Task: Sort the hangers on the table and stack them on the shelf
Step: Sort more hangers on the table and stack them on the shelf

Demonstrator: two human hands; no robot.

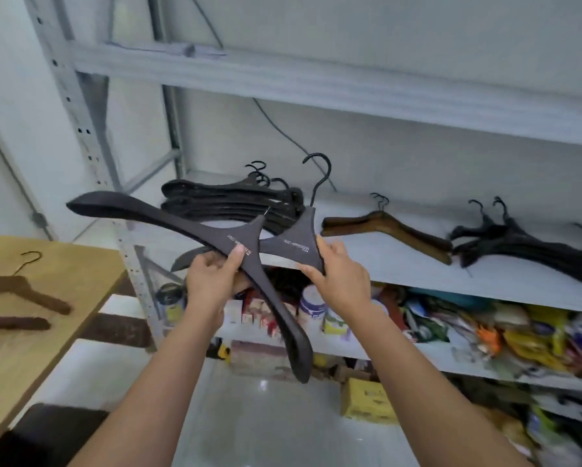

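Head view: the shelf (384, 264) already bears a black pile (229, 200) of hangers, and the desk (80, 264) has brown hangers (20, 291) not yet moved. Before the shelf, the left hand (212, 274) grips a front hanger (168, 220) and the right hand (337, 274) grips a hooked hanger (296, 244), the two crossing. Stacking seems in hand; next, align both and lay them on the black pile.

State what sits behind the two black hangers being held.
A stack of black hangers on the shelf; the held hangers cover its front right part.
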